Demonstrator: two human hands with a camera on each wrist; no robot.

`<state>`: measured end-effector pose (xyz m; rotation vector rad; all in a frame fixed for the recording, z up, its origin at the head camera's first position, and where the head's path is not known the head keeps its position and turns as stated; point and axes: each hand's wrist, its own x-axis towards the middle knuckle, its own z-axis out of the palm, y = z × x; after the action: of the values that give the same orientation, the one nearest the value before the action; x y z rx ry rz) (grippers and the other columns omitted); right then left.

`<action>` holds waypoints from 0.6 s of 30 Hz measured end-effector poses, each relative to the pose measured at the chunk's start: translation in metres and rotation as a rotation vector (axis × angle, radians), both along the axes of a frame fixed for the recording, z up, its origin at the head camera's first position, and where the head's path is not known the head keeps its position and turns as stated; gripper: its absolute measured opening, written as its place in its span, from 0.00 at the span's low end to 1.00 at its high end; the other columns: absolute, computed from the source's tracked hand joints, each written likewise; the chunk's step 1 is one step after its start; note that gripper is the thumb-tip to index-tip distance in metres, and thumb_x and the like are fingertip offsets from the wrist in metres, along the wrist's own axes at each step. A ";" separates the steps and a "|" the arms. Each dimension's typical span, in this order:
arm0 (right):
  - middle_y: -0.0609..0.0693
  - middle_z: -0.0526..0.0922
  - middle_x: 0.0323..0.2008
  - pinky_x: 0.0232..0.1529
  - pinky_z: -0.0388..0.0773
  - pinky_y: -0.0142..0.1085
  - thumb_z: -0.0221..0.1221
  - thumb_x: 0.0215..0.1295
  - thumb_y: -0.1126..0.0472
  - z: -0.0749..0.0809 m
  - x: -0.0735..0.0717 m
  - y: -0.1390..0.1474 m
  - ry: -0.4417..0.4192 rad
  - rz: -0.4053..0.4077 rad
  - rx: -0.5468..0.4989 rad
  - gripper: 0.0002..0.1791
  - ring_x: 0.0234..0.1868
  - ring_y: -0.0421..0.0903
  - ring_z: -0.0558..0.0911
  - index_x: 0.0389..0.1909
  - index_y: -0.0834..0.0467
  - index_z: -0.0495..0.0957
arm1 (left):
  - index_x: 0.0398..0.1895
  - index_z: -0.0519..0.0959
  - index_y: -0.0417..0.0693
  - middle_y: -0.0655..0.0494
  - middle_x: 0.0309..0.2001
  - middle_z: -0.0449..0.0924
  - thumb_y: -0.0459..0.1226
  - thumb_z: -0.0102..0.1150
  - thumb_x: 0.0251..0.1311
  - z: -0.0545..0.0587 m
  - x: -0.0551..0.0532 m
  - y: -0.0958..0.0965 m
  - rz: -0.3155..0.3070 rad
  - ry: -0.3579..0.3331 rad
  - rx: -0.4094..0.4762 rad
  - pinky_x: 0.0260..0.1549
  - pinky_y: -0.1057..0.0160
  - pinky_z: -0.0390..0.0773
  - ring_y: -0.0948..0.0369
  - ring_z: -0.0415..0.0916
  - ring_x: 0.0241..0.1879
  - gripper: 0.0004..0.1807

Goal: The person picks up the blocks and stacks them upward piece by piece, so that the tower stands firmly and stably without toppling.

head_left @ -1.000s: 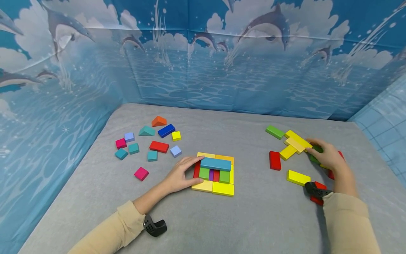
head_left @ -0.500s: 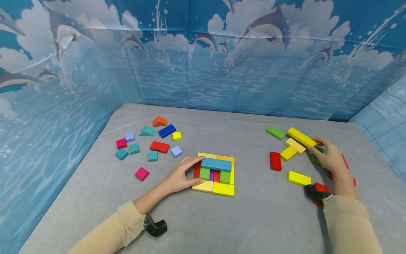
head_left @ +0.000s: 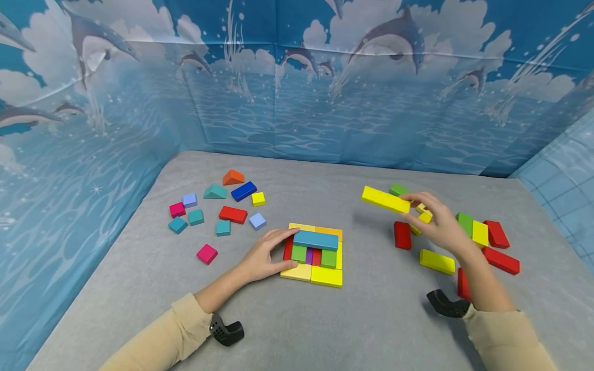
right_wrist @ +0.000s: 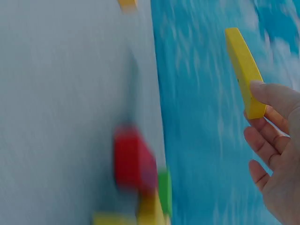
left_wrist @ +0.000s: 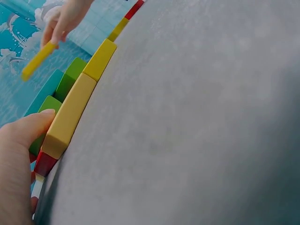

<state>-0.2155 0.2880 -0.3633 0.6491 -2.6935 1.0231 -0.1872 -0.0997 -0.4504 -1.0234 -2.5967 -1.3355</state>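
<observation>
My right hand [head_left: 433, 221] pinches a long yellow block [head_left: 385, 199] at one end, thumb against fingers. In the right wrist view the yellow block [right_wrist: 244, 72] points away from the hand [right_wrist: 281, 136], up off the table. At the table's middle is a low rectangular build of blocks, with a cream block [head_left: 295, 272] and a yellow block [head_left: 327, 276] along its front. A blue block [head_left: 316, 239] lies across its top, behind green blocks [head_left: 328, 258]. My left hand [head_left: 264, 257] rests at the build's left side, thumb at the front; its thumb [left_wrist: 35, 124] touches a green block in the left wrist view.
Several loose blocks lie at the left, among them a red block [head_left: 233, 214] and a teal triangle [head_left: 215, 191]. More lie at the right: red blocks [head_left: 402, 235], a yellow block [head_left: 437, 261], a green block [head_left: 464, 224]. A dolphin-print cloth [head_left: 297, 103] hangs behind the grey tabletop [head_left: 325, 330].
My right hand has lifted the long yellow block from the right-hand pile and carried it left toward the build. Blocks the arm had covered at the right now show. My left hand stays put.
</observation>
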 end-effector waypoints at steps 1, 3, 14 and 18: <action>0.55 0.73 0.45 0.43 0.64 0.43 0.60 0.57 0.69 0.000 0.004 -0.010 0.005 0.041 -0.009 0.21 0.43 0.44 0.66 0.53 0.62 0.71 | 0.65 0.63 0.56 0.56 0.61 0.68 0.44 0.64 0.51 0.000 0.000 0.000 0.001 0.000 -0.002 0.56 0.48 0.64 0.57 0.61 0.59 0.36; 0.51 0.74 0.44 0.39 0.65 0.35 0.62 0.55 0.69 -0.003 0.013 -0.030 0.019 0.115 -0.025 0.21 0.42 0.42 0.67 0.52 0.60 0.73 | 0.65 0.63 0.57 0.56 0.61 0.68 0.44 0.64 0.51 0.000 0.000 0.000 0.001 -0.004 -0.003 0.56 0.48 0.64 0.57 0.61 0.59 0.36; 0.44 0.75 0.42 0.40 0.66 0.41 0.66 0.51 0.65 -0.025 0.054 -0.101 -0.015 0.326 0.003 0.22 0.40 0.44 0.72 0.49 0.55 0.74 | 0.66 0.63 0.55 0.57 0.61 0.67 0.42 0.64 0.51 0.001 0.000 -0.001 -0.024 -0.007 0.025 0.56 0.48 0.64 0.57 0.61 0.60 0.37; 0.44 0.75 0.39 0.41 0.64 0.42 0.68 0.49 0.63 -0.029 0.058 -0.109 0.015 0.285 0.054 0.22 0.39 0.44 0.74 0.47 0.57 0.76 | 0.66 0.62 0.55 0.56 0.61 0.67 0.44 0.65 0.50 0.001 0.000 -0.001 -0.028 -0.013 0.025 0.56 0.47 0.63 0.57 0.61 0.60 0.38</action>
<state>-0.1573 0.1785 -0.3924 1.0710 -2.6762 1.0034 -0.1872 -0.1008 -0.4493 -1.0545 -2.5770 -1.3819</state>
